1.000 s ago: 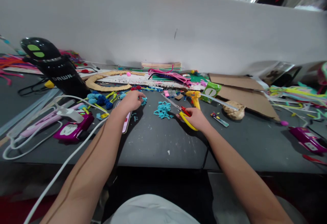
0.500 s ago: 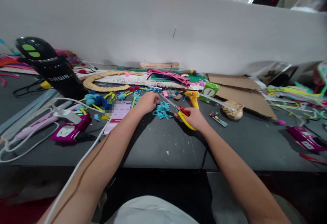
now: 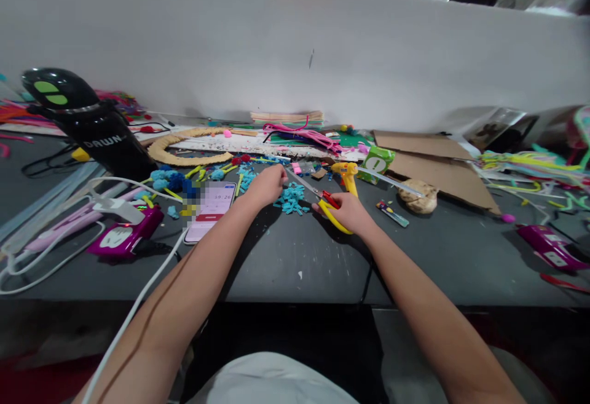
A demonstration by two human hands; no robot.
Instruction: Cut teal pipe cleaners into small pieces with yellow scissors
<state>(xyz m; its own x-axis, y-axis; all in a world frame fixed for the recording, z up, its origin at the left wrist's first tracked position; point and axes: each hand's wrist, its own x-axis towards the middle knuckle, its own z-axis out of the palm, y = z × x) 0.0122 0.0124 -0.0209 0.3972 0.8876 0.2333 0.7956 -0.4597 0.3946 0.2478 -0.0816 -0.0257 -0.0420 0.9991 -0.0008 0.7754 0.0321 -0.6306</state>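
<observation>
Scissors with red and yellow handles [image 3: 332, 218] are in my right hand [image 3: 348, 212], their blades pointing up and left toward my left hand [image 3: 271, 184]. The fingers of my left hand are pinched together near the blade tips; what they hold is too small to make out. Between and just below the hands lies a pile of short light-blue pieces [image 3: 292, 198] on the grey table [image 3: 295, 262]. A yellow glue gun [image 3: 346, 173] stands right behind my right hand.
On the left are a black bottle [image 3: 108, 139], a lit phone [image 3: 209, 213], a purple device [image 3: 124, 232] and a white cable. Cardboard [image 3: 437, 179], a green packet [image 3: 377, 163] and a pale round object [image 3: 418, 196] lie to the right. Pink stems [image 3: 306, 136] lie behind.
The view has shifted very slightly. Both hands stay in nearly the same place, with the scissors still in the right one.
</observation>
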